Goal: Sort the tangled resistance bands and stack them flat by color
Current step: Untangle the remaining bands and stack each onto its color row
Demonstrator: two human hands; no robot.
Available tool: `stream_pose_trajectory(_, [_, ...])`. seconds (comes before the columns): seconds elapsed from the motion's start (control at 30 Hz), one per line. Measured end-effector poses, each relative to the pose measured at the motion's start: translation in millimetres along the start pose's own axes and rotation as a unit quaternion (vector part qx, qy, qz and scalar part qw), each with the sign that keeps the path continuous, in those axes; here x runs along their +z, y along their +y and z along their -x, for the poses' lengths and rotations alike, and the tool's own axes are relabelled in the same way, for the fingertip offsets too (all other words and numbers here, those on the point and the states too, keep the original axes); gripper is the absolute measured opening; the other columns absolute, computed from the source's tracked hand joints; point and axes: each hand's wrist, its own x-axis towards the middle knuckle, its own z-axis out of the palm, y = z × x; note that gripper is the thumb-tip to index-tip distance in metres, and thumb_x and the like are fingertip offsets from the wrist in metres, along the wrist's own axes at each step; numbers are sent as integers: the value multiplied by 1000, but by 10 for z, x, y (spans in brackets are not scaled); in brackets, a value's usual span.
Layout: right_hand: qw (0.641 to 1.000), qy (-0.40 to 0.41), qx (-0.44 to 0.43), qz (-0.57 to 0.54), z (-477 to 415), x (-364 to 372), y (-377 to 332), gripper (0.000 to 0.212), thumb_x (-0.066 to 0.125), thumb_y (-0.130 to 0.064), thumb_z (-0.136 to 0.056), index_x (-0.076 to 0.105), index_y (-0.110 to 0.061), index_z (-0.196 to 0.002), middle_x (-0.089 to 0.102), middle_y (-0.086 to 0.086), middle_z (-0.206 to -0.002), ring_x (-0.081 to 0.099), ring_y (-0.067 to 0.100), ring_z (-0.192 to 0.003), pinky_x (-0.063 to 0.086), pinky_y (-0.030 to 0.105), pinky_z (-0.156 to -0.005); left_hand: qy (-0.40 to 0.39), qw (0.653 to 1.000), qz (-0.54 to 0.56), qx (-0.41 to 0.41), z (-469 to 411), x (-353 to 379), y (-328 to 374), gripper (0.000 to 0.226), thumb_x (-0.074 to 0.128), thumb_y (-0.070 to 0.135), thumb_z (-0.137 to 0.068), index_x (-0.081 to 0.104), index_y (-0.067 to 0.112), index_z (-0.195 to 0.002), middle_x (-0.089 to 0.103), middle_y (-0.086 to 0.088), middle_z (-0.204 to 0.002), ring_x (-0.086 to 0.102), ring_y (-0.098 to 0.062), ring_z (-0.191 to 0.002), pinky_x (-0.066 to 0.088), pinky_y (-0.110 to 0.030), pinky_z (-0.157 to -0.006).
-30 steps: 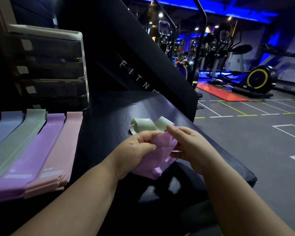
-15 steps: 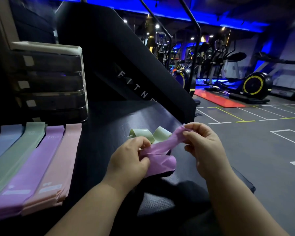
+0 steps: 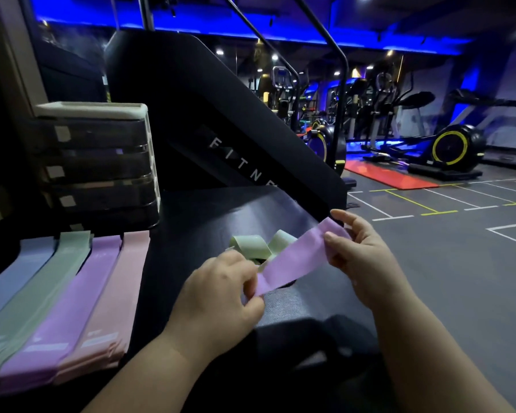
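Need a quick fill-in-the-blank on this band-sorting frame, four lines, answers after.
1. The stretched band held between the left hand and right hand is ___.
2. The twisted band lying behind it is ___.
3. The flat stack nearest the hands is ___.
4. The purple stack lies between that one and the ___ one.
Missing: purple, green, pink, green.

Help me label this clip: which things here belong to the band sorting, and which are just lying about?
Belongs: purple band, pinched by left hand and right hand; tangled green band; blue stack, green stack, purple stack, pink stack.
Lying about: drawer unit; red mat; exercise machine.
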Motion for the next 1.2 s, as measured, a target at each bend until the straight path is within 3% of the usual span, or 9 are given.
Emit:
stream_pose_trajectory(0.13, [997, -32, -3, 74, 0, -137, 58, 35, 59, 0, -91, 60, -29, -109, 62, 0, -106, 56, 6, -73, 49, 20, -62, -128, 983, 128, -40, 66, 149, -52, 30, 64, 53, -63, 51, 26, -67, 47, 33, -109, 51, 8, -102, 44, -20, -86])
stream_pose_trajectory(0.2, [997, -38, 4, 74, 8, -175, 64, 36, 58, 1, -91, 60, -29, -111, 61, -1, -106, 57, 4, -68, 49, 20, -61, -158, 972, 162, -61, 85, 195, -48, 39, 61, 62, -58, 52, 28, -73, 53, 33, -110, 52, 12, -107, 47, -23, -91])
stream_pose_trajectory(0.3, [996, -33, 9, 80, 9, -209, 69, 35, 57, 2, -91, 61, -29, -108, 59, 0, -100, 53, 3, -58, 46, 18, -56, -171, 967, 164, -97, 85, 214, -4, 39, 65, 63, -57, 49, 36, -80, 63, 25, -95, 60, 6, -91, 52, -32, -85])
stream_pose_trajectory(0.43, [988, -11, 14, 152, 1, -232, 76, 24, 60, -4, -89, 64, -24, -102, 64, 2, -87, 56, 8, -63, 45, 18, -55, -188, 958, 175, -123, 51, 184, 44, 44, 73, 60, -64, 47, 49, -98, 64, 19, -85, 59, 1, -75, 50, -28, -78])
stream_pose_trajectory(0.6, [978, -14, 27, 205, 2, -196, 123, 14, 63, -3, -88, 66, -14, -96, 65, 2, -69, 58, 2, -50, 43, 12, -48, -174, 950, 227, -127, 32, 173, 82, 9, 68, 43, -86, 68, 35, -85, 59, 22, -64, 50, 5, -60, 43, -16, -65])
stream_pose_trajectory(0.87, [967, -13, 44, 251, -13, -218, 126, 16, 64, -2, -84, 68, -16, -87, 65, 4, -75, 56, 8, -49, 41, 12, -46, -112, 924, 296, -214, -37, 86, 135, 16, 67, 23, -87, 70, 33, -74, 65, 11, -73, 56, -3, -71, 44, -16, -68])
stream_pose_trajectory(0.97, [968, -26, 49, 244, -20, -229, 131, 16, 65, -3, -84, 68, -17, -93, 65, 4, -76, 56, 10, -52, 40, 12, -48, -115, 909, 332, -223, -76, -1, 173, 21, 62, 25, -88, 75, 25, -70, 69, 12, -75, 60, -9, -79, 45, -20, -77])
stream_pose_trajectory(1.07, [965, -20, 31, 259, -13, -189, 122, 30, 71, -19, -85, 61, -22, -114, 64, 5, -84, 57, 13, -64, 45, 20, -62, -95, 891, 381, -227, -120, -65, 193, 21, 61, 22, -90, 76, 19, -75, 74, -2, -84, 66, -18, -87, 50, -32, -88])
stream_pose_trajectory(1.2, [959, -9, -25, 283, 63, -76, 18, 50, 70, -41, -84, 37, -42, -121, 57, -5, -101, 58, 11, -89, 43, 26, -79, -74, 882, 421, -201, -161, -91, 223, 20, 60, 24, -94, 71, 18, -79, 67, 1, -73, 56, -11, -71, 47, -34, -75])
